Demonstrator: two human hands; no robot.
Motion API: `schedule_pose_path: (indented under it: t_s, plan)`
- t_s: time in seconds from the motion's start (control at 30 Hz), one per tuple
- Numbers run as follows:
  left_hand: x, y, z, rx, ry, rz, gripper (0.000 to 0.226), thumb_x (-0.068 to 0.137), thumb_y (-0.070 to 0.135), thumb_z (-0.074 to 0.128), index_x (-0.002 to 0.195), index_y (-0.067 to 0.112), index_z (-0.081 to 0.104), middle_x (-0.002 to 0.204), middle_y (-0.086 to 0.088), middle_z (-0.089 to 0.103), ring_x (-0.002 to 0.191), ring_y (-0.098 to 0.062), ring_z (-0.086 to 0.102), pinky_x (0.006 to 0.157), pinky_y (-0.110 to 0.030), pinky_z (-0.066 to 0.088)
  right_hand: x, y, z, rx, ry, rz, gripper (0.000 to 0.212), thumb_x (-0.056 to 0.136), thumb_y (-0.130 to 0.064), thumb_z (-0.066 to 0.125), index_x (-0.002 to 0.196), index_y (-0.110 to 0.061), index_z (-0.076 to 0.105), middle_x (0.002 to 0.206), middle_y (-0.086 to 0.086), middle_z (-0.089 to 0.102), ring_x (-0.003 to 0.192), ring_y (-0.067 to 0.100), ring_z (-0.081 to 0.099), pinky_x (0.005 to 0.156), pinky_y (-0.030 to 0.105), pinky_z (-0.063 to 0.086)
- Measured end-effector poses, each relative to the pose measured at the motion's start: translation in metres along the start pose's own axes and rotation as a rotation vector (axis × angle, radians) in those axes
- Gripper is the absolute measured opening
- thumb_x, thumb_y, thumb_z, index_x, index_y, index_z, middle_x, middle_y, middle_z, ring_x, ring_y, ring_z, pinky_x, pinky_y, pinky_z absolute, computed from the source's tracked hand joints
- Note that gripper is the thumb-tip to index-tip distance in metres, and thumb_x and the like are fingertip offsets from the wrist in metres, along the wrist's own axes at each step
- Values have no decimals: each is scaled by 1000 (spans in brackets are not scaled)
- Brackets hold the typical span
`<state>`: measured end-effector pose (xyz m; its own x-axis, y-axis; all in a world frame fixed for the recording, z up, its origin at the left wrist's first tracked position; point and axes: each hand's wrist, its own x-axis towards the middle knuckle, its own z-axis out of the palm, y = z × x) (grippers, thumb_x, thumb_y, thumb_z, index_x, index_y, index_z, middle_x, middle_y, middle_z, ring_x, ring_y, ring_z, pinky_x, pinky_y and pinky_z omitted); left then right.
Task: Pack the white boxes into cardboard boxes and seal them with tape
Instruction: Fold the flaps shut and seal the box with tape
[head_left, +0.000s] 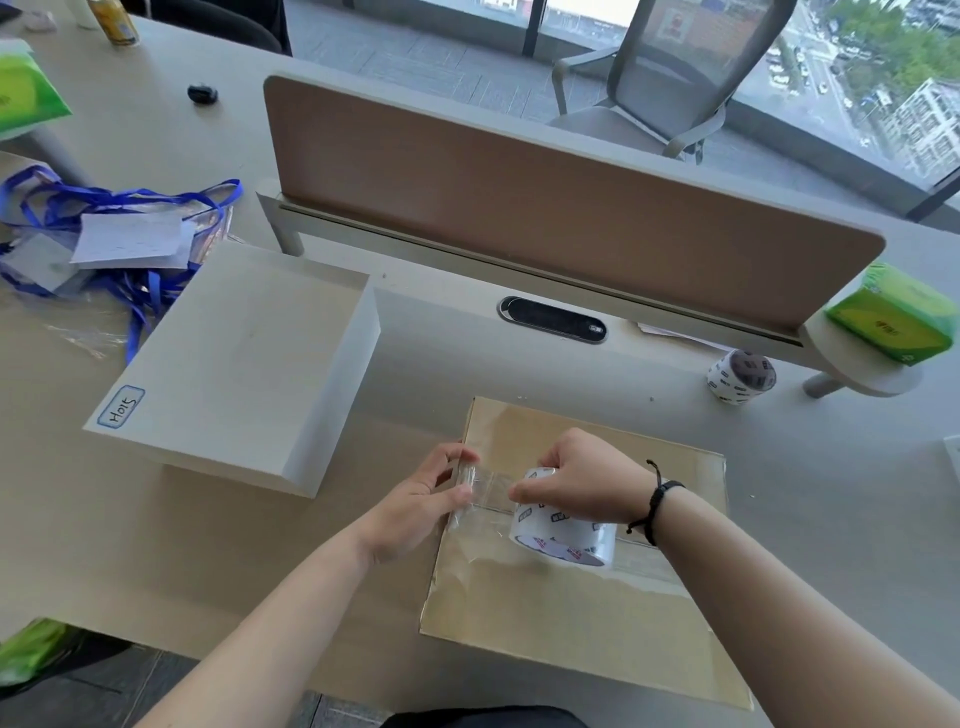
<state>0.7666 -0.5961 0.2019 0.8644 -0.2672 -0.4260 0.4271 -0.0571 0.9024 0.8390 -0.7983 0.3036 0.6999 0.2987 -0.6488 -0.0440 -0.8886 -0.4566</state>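
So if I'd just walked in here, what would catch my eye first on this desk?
Probably the two hands at the near edge: the left hand pinches the clear tape's loose end while the right hand grips the tape roll over a flat cardboard box. Next, the big white box to the left, with a handwritten label on its corner, and the tangle of blue lanyards behind it.

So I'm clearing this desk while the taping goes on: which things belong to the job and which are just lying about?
In use: cardboard box; tape roll held by right hand; tape end pinched by left hand; white box.

Lying about: second tape roll; green tissue pack; blue lanyards; drink can.
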Motion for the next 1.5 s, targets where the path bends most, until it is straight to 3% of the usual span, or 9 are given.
schedule_pose_path:
  t_s: [0.17,0.27,0.4,0.73,0.9,1.0,1.1,1.27,1.5]
  plan:
    - [-1,5,1,12,-7,2,28,101,21,56,124,37,53,124,6,57,111,-6,53,100,-19,44,-3,-6,2,-138,49,-6,54,77,-39,71,52,-18,27,49,-3,30,45,18,31,43,25,23]
    - [-1,10,7,56,76,16,18,104,25,53,121,32,53,95,3,57,79,-5,54,78,-12,46,-2,-6,3,-168,67,-10,54,76,-40,70,54,-19,26,51,-2,28,47,19,30,44,26,21]
    - [2,13,22,173,271,17,11,102,35,56,112,36,52,81,8,56,55,-7,49,61,-24,44,-1,-7,2,-171,75,-19,54,76,-42,70,53,-19,26,51,-3,28,49,21,29,46,27,21]
    - [0,12,34,347,335,6,37,104,48,41,140,54,32,108,49,47,112,-4,58,91,-33,44,-11,33,-11,208,-71,-191,59,73,-62,76,51,-17,45,58,1,36,54,17,33,54,29,24]
    - [5,15,38,376,407,-63,38,106,44,35,141,57,26,135,10,60,114,-18,62,92,-38,46,-16,54,-5,403,-75,-228,54,65,-65,76,52,-16,55,59,2,45,57,17,40,54,29,27]
    - [13,29,42,343,480,-176,49,105,47,34,152,49,19,124,12,63,100,-8,62,93,-38,45,-13,49,-2,432,-83,-258,53,66,-63,76,55,-14,59,59,3,48,56,17,44,54,30,29]
    - [24,36,48,405,523,-268,55,104,53,27,156,36,21,131,2,61,126,-27,55,105,-42,40,-10,42,-2,415,-106,-284,51,76,-55,76,48,-20,51,55,1,47,53,17,42,51,27,28]
    - [34,31,54,483,553,-308,47,104,55,15,126,30,49,119,-2,65,117,-31,57,101,-48,42,-4,42,-8,326,-96,-274,62,85,-47,75,44,-21,36,50,-5,33,51,18,30,49,29,21]
    - [41,19,43,377,520,-314,61,100,64,14,149,36,38,151,2,49,141,-26,43,117,-47,30,-3,48,-15,247,-125,-278,59,85,-45,75,46,-19,39,49,-4,36,47,16,32,46,26,23]
